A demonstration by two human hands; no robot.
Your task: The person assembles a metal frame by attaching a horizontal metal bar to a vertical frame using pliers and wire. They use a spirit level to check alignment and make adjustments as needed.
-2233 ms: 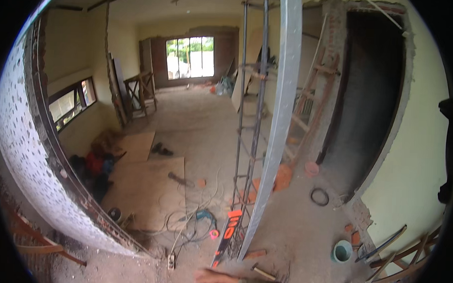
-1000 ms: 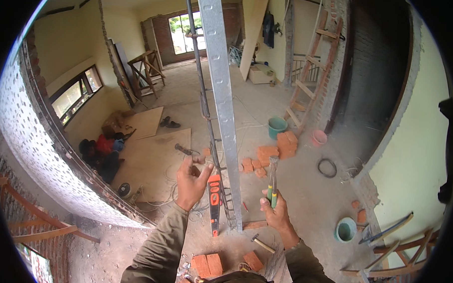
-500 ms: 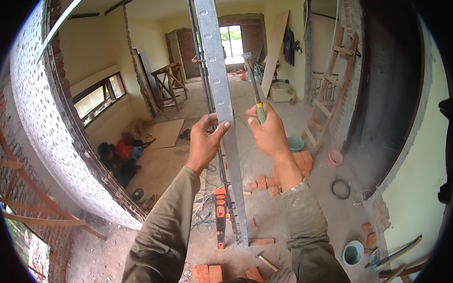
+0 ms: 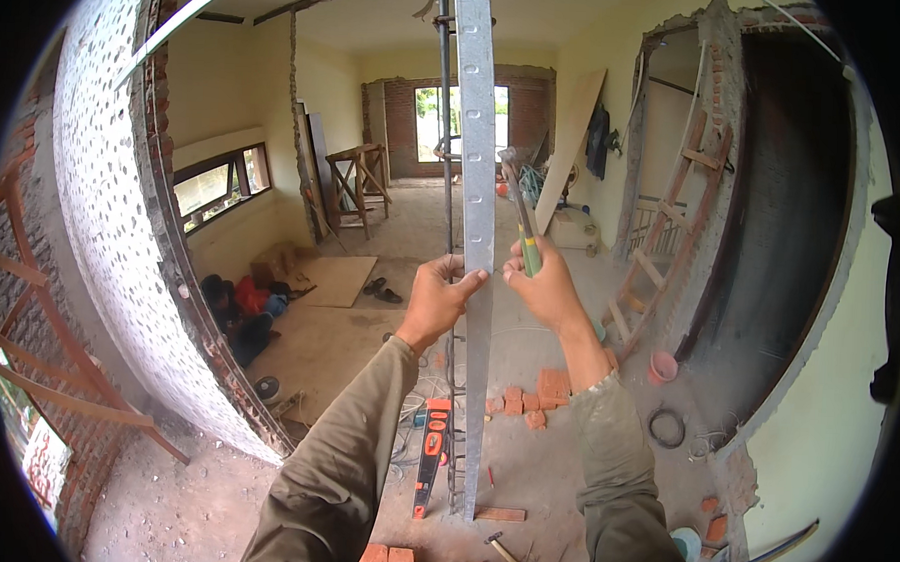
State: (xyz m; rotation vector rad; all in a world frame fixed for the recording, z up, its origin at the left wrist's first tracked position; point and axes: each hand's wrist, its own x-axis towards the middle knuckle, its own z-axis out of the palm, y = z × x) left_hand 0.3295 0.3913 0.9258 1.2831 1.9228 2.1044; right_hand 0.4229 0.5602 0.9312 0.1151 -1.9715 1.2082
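A long galvanized metal strip (image 4: 481,173) with punched marks stands upright in front of me, beside a thin rebar column (image 4: 446,122). My left hand (image 4: 439,300) is closed on the strip's left edge, its thumb across the front face. In my right hand (image 4: 549,289) is a hammer (image 4: 524,219) with a green grip and a yellow band, its head pointing up and away. The fingertips of that hand are close to the strip's right edge; whether they touch it I cannot tell. An orange and black spirit level (image 4: 431,459) stands at the foot of the rebar.
Red bricks (image 4: 553,386) lie on the floor beyond the strip, more (image 4: 386,560) near my body. A second hammer (image 4: 505,552) rests by a flat wooden piece (image 4: 501,514). A wooden ladder (image 4: 670,239) leans at right, near a pink bucket (image 4: 662,367). Cables trail behind the level.
The view has shifted, and the strip now appears more upright. My right hand with the hammer has come closer to the strip. The left hand keeps its hold.
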